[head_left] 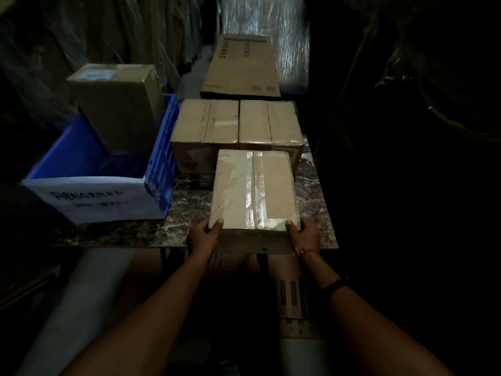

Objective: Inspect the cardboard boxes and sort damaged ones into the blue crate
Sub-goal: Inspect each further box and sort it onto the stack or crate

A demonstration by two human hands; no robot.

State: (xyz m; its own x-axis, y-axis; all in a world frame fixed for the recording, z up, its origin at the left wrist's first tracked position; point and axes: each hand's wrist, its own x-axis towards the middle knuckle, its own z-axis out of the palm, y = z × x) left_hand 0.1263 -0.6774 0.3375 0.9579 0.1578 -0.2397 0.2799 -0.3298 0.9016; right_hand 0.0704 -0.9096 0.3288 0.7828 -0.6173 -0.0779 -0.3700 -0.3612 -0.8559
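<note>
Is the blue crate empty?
No, a cardboard box stands inside the blue crate, at its far end.

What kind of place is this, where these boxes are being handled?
Most likely a warehouse or stockroom. Taped cardboard boxes sit on a marble-patterned table, a blue crate beside them carries a paper sign reading ABNORMAL, and plastic-wrapped stacks line a dim aisle behind.

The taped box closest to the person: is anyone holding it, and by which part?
Yes. Both hands grip the taped cardboard box by its near corners, thumbs on top: left hand at the near-left corner, right hand at the near-right.
</note>
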